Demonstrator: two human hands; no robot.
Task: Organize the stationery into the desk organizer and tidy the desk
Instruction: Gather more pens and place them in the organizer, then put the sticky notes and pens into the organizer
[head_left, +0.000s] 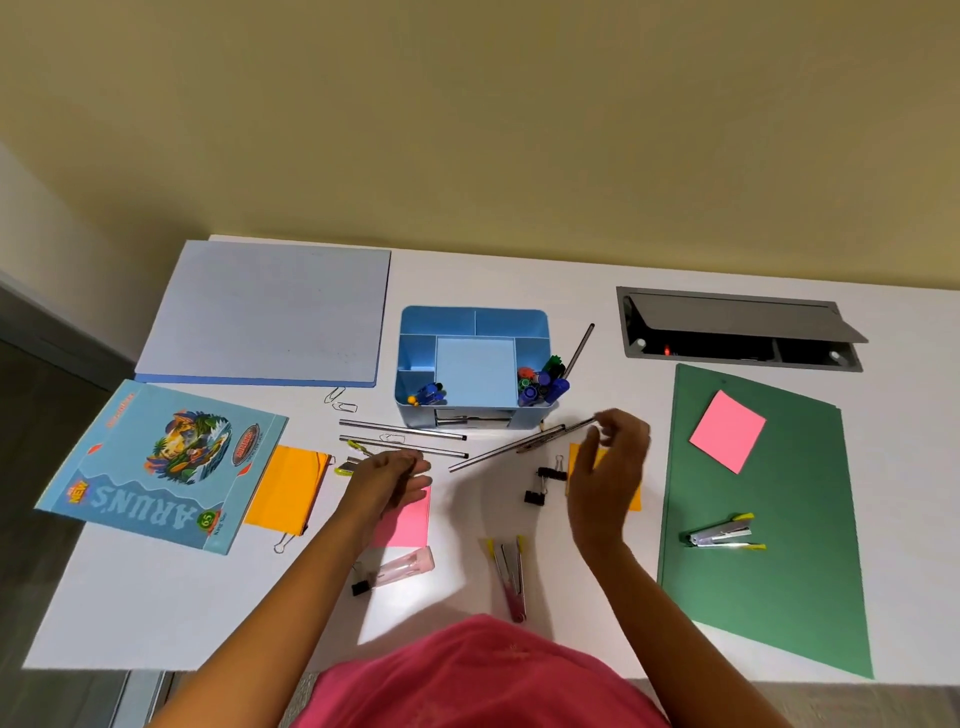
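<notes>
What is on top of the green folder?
A pink sticky note and a silver stapler lie on the green folder. The patches of folder beneath them are covered, so those stay hidden.

The person's bare left forearm (291, 577) reaches in from the lower left, and the left hand (387, 480) lies low over the tabletop (156, 597), its fingers (415, 480) stretched out fairly straight and pointing to the right, gripping nothing that can be made out. The right forearm (654, 608) rises from the lower right with the wrist lifted, and the right hand (610, 467) is held higher, turned on edge with its fingers loosely curved. Its thumb and forefinger tips meet on the near end of a thin dark pencil (556, 435), somewhat blurred.
</notes>
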